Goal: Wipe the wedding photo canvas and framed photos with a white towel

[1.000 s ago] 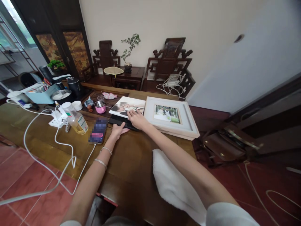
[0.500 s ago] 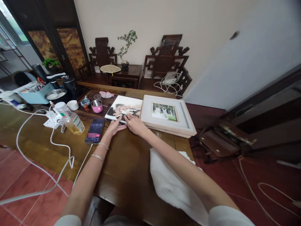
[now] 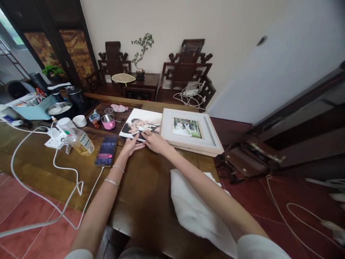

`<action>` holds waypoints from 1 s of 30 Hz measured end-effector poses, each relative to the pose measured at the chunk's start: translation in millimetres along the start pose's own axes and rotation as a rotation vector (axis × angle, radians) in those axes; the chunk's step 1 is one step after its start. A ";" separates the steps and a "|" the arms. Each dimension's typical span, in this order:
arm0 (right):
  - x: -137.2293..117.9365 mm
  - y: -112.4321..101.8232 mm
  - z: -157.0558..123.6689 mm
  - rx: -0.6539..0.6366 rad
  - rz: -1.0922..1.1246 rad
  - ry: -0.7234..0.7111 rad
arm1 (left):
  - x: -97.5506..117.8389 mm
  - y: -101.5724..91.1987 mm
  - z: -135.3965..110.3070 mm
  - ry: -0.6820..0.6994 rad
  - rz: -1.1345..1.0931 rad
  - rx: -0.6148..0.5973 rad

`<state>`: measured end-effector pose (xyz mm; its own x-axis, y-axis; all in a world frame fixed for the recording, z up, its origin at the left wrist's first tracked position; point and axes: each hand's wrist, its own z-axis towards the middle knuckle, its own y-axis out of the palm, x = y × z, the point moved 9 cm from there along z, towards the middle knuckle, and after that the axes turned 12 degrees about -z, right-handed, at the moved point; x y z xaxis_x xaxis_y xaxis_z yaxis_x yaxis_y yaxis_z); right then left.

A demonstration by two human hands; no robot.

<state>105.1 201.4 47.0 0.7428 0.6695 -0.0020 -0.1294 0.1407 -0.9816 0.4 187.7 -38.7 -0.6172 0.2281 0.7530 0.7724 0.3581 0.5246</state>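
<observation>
A photo album (image 3: 140,118) with a white cover and a printed picture of people lies flat on the wooden table, its dark edge facing me. My left hand (image 3: 132,146) grips that near edge, thumb on top and fingers along the side. Close beside it, my right hand (image 3: 155,141) also holds the near edge with thumb and fingers pinched; some fingertips are hidden. Right of the album, touching or nearly so, lies a pale wooden picture frame (image 3: 167,124) with a small photo of people outdoors. Under my right forearm is a white cloth (image 3: 185,205).
On the left stand a phone (image 3: 106,151) on a cable, a bottle of yellow liquid (image 3: 83,142), a power strip (image 3: 54,140), a pink cup (image 3: 108,122) and a blue bin (image 3: 33,108). White cables (image 3: 40,196) hang over the table's front edge. A brown bag (image 3: 245,160) sits at right.
The whole view has shifted slightly as my head turned a little. Both hands stay at the album's near edge, and the album and frame have not visibly moved on the table.
</observation>
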 end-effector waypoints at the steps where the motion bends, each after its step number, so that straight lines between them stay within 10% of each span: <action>1: 16.8 -6.5 -2.2 0.010 0.026 0.054 | -0.1 -0.4 0.5 0.001 0.002 -0.001; 6: 165.4 -48.9 -70.1 0.129 0.048 0.653 | -0.7 -3.7 3.9 0.008 -0.006 0.002; 10: 252.8 -33.0 -158.2 0.049 0.100 1.079 | -3.0 -3.6 4.9 -0.003 -0.019 0.005; 17: 276.6 23.4 -198.0 0.008 0.309 1.150 | -6.8 -0.3 2.4 -0.019 -0.020 0.032; 30: 284.2 29.1 -212.2 0.106 0.469 1.105 | -4.9 5.9 -2.0 -0.024 0.040 0.077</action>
<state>451.8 241.0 -22.7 0.7638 -0.3076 -0.5675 -0.5518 0.1450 -0.8213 8.4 186.9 -38.5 -0.5899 0.2651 0.7627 0.7834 0.4167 0.4611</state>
